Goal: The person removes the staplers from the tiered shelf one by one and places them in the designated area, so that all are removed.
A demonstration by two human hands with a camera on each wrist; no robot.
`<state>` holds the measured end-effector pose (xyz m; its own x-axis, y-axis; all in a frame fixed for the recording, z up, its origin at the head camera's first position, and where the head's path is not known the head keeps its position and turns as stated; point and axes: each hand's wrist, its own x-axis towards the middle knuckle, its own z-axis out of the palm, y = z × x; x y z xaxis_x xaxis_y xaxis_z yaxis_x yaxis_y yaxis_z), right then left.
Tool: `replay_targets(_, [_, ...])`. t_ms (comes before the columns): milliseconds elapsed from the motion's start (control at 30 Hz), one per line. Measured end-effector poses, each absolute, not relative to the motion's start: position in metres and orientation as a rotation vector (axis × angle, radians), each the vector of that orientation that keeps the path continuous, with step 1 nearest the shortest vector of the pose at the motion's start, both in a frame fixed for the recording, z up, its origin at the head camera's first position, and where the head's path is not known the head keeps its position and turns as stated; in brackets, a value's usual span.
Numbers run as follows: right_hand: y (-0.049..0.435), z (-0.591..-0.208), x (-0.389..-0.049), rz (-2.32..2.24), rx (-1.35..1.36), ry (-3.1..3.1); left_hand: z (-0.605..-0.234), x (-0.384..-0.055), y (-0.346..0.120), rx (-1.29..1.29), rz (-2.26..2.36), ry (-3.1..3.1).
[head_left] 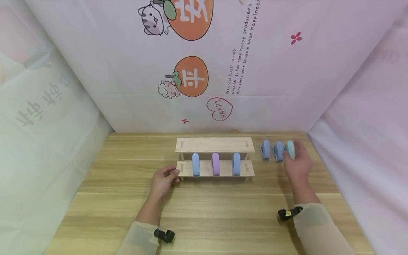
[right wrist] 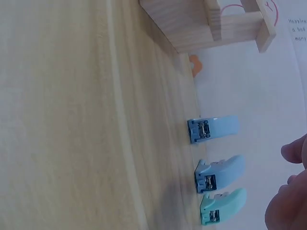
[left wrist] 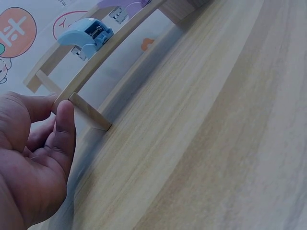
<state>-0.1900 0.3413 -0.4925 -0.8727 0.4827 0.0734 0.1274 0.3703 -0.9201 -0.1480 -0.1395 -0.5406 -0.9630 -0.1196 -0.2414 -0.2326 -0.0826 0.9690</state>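
My left hand (head_left: pixel 163 180) pinches the left end of a small two-step wooden rack (head_left: pixel 215 145) between thumb and fingers. Standing on its front step are three small staplers: a blue stapler (head_left: pixel 196 164), a purple stapler (head_left: pixel 215 164) and another blue stapler (head_left: pixel 236 164). Right of the rack a row of three more is on the table: a blue stapler (right wrist: pixel 213 128), a second blue stapler (right wrist: pixel 220 173) and a mint-green stapler (right wrist: pixel 224 207). Around the mint-green one in the head view, my right hand (head_left: pixel 298 164) has thumb and fingers spread; the right wrist view shows them apart from it.
The wood-grain table (head_left: pixel 210 212) meets a printed white cloth backdrop (head_left: pixel 255 117) just behind the rack. Cloth walls rise on the left (head_left: pixel 57 141) and right (head_left: pixel 360 148). Each forearm carries a small black wrist camera (head_left: pixel 164 235).
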Motion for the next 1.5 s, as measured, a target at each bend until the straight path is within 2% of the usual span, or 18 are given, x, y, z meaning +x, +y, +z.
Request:
replay_targets(833, [0.314,-0.501,-0.176,1.642,-0.461,-2.235,-0.537,-0.147,-0.139,-0.381,2.214,2.081])
replay_targets(1500, [0.275,-0.504,-0.157,1.727,-0.247,-2.194,-0.538,-0.147,-0.139,-0.394,2.204,2.075])
